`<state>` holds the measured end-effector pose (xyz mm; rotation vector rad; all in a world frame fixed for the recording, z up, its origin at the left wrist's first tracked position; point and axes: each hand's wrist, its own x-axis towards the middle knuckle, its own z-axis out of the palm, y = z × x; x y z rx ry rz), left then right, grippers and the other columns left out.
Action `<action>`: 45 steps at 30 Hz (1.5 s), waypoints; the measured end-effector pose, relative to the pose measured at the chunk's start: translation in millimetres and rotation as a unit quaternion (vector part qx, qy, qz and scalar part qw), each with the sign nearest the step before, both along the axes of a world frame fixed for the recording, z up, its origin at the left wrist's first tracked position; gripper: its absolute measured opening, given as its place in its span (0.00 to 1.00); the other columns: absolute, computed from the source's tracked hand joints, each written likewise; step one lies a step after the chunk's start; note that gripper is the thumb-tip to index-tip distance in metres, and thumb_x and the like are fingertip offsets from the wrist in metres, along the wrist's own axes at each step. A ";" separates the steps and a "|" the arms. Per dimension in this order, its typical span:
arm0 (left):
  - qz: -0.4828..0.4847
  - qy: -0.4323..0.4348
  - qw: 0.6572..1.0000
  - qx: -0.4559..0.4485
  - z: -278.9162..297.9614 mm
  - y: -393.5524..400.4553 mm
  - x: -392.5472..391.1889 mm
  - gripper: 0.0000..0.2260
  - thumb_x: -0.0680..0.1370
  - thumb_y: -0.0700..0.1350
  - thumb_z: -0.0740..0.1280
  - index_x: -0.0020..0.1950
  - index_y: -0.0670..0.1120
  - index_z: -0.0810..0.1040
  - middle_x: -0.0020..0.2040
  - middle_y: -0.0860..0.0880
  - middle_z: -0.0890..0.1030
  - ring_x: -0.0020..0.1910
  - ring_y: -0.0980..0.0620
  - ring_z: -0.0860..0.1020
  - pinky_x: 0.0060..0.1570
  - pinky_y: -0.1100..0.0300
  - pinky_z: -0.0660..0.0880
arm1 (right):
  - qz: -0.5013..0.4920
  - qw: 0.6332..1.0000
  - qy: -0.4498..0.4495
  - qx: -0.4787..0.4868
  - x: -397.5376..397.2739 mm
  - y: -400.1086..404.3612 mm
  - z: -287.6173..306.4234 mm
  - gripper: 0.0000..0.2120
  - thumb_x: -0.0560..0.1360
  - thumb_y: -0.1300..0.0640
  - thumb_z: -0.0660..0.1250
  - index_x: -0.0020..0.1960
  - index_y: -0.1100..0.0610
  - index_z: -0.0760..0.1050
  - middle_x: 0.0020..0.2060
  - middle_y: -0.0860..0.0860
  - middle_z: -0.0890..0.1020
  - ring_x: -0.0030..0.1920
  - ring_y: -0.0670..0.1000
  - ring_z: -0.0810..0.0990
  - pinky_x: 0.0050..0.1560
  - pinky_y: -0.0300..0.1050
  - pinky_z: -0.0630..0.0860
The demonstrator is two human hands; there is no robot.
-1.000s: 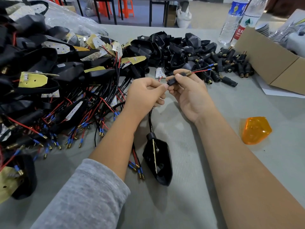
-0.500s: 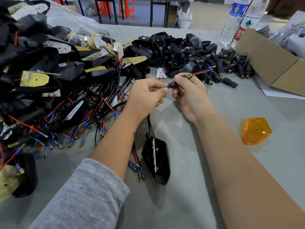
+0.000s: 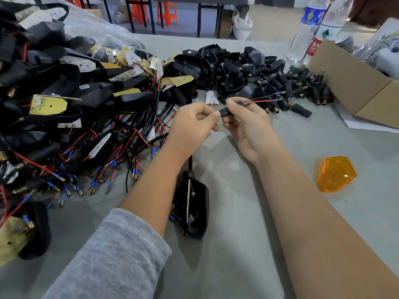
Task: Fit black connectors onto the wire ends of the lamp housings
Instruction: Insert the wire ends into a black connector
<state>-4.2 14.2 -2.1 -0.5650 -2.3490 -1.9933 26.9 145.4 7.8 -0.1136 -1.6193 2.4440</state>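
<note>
My right hand [image 3: 246,128] pinches a small black connector [image 3: 226,111] with a brass threaded end; thin red and black wires [image 3: 262,99] with blue-sleeved tips stick out of it to the right. My left hand [image 3: 192,124] is curled close against the connector's left end and grips the black cable there. That cable drops behind my left wrist to a black lamp housing [image 3: 194,210] lying on the table between my forearms. Loose black connectors [image 3: 302,87] are heaped at the back right.
A big pile of wired lamp housings [image 3: 64,108] fills the left side. Empty black housings [image 3: 226,65] sit at the back middle. An orange lens [image 3: 334,173] lies right of my right forearm. A cardboard box [image 3: 362,89] and two water bottles [image 3: 311,29] stand at the far right.
Both hands and the connector have shifted slightly; the housing on the table has slid a little toward me. The grips look the same.
</note>
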 end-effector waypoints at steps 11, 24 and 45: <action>0.004 0.003 0.999 -0.047 -3.6 1.2 -0.9 0.10 0.79 0.43 0.65 0.37 0.49 0.79 0.26 0.55 0.77 0.26 0.57 0.72 0.31 0.62 0.70 | -0.018 1.000 -0.015 -0.014 -0.8 1.8 -1.3 0.05 0.80 0.62 0.62 0.48 0.60 0.75 0.32 0.50 0.80 0.32 0.47 0.75 0.36 0.38 0.74; 0.019 0.003 0.996 -0.092 1.6 0.9 4.0 0.11 0.79 0.46 0.64 0.39 0.48 0.82 0.28 0.53 0.79 0.33 0.52 0.75 0.40 0.50 0.76 | -0.102 0.992 -0.009 -0.075 -5.4 9.2 -2.2 0.04 0.80 0.59 0.65 0.48 0.58 0.77 0.34 0.51 0.79 0.30 0.46 0.74 0.38 0.39 0.73; -0.072 -0.010 0.991 -0.109 3.3 -7.5 0.6 0.11 0.81 0.45 0.63 0.42 0.49 0.83 0.28 0.55 0.77 0.32 0.53 0.73 0.39 0.56 0.71 | -0.064 0.997 0.001 0.035 -6.9 2.4 -3.8 0.04 0.80 0.60 0.65 0.46 0.59 0.76 0.30 0.48 0.78 0.29 0.47 0.74 0.34 0.40 0.74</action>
